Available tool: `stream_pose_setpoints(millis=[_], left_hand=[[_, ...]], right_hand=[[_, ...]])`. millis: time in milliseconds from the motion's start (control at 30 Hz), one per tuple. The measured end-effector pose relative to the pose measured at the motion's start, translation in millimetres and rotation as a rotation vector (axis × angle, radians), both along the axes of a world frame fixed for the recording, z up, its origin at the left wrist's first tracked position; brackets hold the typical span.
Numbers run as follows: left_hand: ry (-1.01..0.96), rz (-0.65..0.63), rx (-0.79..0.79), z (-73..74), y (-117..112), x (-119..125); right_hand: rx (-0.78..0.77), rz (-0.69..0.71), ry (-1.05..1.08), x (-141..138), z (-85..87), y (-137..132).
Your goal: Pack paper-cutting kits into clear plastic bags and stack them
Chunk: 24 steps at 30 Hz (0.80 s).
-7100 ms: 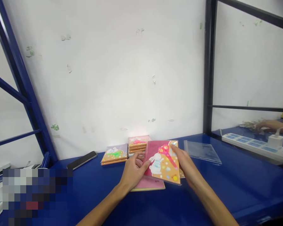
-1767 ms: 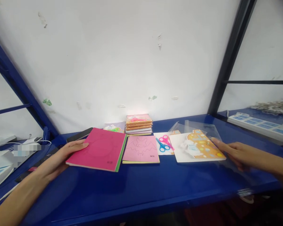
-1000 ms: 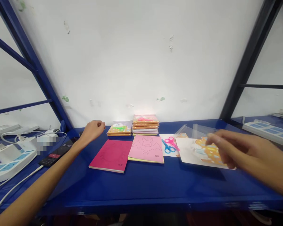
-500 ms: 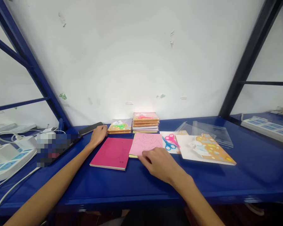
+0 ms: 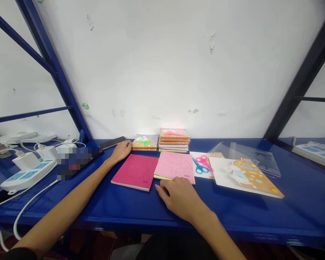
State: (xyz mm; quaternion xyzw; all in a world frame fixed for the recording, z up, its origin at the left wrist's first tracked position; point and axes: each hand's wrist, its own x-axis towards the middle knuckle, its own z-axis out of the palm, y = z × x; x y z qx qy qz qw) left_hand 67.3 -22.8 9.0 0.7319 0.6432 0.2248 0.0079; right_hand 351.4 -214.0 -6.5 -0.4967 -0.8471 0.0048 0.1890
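My left hand (image 5: 121, 150) rests on the blue shelf (image 5: 124, 206) at the far left corner of a magenta paper pad (image 5: 135, 171), fingers curled in with nothing seen in them. My right hand (image 5: 178, 196) lies flat, palm down, just in front of a light pink pad (image 5: 174, 165) with a bat outline, its fingertips by the pad's front left corner. To the right lie a white card with pink and blue scissors (image 5: 203, 164) and a white card with an orange picture (image 5: 246, 175).
Two stacks of booklets (image 5: 174, 139) (image 5: 145, 142) stand against the white wall. A dark phone (image 5: 113, 142) lies behind my left hand. Clear plastic sleeves (image 5: 256, 158) lie at the right. White power strips with plugs and cables (image 5: 27, 173) lie at the left, another strip (image 5: 314, 150) at far right.
My right hand left the orange-picture card and came across to the front of the light pink pad, then slid slightly toward me. My left hand stayed by the magenta pad's far corner.
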Motion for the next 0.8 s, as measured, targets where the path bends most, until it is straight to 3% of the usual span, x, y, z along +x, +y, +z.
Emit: stream_pose_setpoints(millis=[800], left_hand=[[0.077,0.01,0.011,-7.8,5.0,-3.6]], right_hand=[[-0.001,-0.028,-0.019,-2.7,-0.5,-0.3]])
